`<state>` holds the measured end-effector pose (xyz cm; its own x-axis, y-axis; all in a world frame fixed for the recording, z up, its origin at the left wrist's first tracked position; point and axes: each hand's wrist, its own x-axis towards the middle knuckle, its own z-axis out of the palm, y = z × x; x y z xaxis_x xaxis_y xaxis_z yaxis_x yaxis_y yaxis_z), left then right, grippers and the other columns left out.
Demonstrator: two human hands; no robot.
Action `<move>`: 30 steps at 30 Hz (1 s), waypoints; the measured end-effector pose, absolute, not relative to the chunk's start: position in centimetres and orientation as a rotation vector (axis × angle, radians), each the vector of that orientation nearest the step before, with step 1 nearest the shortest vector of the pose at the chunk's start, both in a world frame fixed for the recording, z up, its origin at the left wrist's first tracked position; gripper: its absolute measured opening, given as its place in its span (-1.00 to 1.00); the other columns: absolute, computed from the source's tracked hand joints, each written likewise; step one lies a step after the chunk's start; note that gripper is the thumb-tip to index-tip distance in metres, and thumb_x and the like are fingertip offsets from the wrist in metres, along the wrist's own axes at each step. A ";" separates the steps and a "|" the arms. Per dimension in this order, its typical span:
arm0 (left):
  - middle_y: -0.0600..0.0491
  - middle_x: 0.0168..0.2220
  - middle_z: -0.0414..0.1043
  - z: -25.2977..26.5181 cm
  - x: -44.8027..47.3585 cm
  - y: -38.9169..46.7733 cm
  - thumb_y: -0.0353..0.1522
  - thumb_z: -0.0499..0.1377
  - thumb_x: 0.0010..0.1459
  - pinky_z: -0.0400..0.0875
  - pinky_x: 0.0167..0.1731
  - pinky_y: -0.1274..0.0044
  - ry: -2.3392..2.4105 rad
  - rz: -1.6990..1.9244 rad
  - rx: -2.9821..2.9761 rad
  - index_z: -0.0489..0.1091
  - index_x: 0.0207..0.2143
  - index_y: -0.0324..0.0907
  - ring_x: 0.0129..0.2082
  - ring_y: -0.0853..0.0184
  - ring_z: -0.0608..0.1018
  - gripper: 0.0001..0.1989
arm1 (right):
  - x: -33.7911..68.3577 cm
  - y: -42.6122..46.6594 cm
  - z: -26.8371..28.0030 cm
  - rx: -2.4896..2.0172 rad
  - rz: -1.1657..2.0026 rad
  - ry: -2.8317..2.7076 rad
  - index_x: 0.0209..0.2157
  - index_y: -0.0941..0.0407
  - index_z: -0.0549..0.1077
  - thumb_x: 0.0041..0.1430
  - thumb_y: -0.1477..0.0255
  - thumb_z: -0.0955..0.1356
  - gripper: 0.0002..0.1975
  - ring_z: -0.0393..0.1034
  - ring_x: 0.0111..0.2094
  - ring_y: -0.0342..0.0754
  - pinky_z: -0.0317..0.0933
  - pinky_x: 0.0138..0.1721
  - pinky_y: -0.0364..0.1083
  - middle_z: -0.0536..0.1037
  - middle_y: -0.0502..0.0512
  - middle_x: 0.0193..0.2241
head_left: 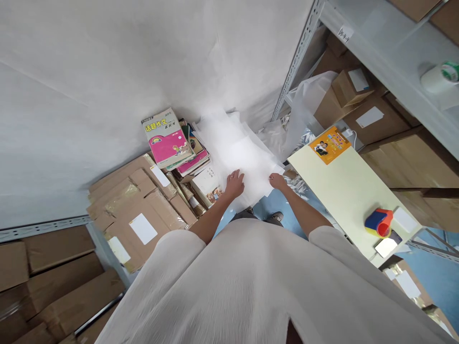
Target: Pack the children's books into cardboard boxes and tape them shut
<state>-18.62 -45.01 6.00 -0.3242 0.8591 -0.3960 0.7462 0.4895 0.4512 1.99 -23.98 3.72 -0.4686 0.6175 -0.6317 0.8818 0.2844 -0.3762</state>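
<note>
A stack of thin white packing sheets [234, 148] lies before me against the grey wall, its edges uneven. My left hand [234, 184] rests on the near left part of the stack, fingers apart and touching the top surface. At the right corner, my right hand [277, 181] has its fingers closed on the edge of a white packing sheet; how many layers it pinches I cannot tell. Left of the sheets stands a pile of books, topped by a pink and grey book [169, 138]. A white book [208, 184] lies close to my left forearm.
Flattened cardboard boxes [143, 210] are piled at left. On the right, a pale table [337, 191] holds an orange book [330, 145], a red and blue tape dispenser [378, 222] and a phone. Metal shelving [299, 57] with cartons stands beyond it.
</note>
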 end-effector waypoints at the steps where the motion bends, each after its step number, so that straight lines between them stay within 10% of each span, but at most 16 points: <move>1: -0.38 0.65 0.09 6.0 -18.6 -45.0 -0.41 0.11 0.44 0.02 0.60 -0.08 2.130 0.228 1.313 0.34 0.49 -0.23 0.66 -0.21 0.15 -0.40 | 2.1 -24.0 3.7 1.368 -0.970 2.174 0.02 0.12 0.68 0.30 0.49 0.39 -0.69 0.56 0.17 0.36 0.44 0.16 0.14 0.69 0.41 0.12; 12: -0.27 0.66 0.12 5.1 -18.9 -45.4 -0.39 0.16 0.43 0.04 0.60 -0.09 2.075 0.215 1.326 0.33 0.49 -0.10 0.66 -0.17 0.17 -0.39 | -1.7 -22.7 3.2 1.607 -1.204 2.251 0.39 0.06 0.45 0.37 0.32 0.37 -0.41 0.47 0.28 0.31 0.31 0.36 0.27 0.64 0.31 0.25; 20: -0.27 0.68 0.06 5.5 -19.0 -45.3 -0.37 0.08 0.50 0.11 0.59 -0.01 2.075 0.060 1.386 0.31 0.51 -0.16 0.67 -0.11 0.16 -0.42 | -2.5 -22.8 3.9 1.684 -1.146 2.344 -0.11 0.04 0.59 0.28 0.29 0.41 -0.80 0.56 0.07 0.20 0.40 0.21 0.17 0.71 0.21 0.00; 30: -0.28 0.68 0.07 6.0 -18.6 -44.1 -0.39 0.11 0.50 0.14 0.58 0.01 2.129 0.115 1.417 0.32 0.52 -0.14 0.66 -0.14 0.18 -0.41 | -1.8 -21.6 6.3 1.650 -1.231 2.432 -0.12 0.05 0.58 0.31 0.41 0.36 -0.83 0.58 -0.05 0.15 0.45 0.04 0.05 0.74 0.21 -0.10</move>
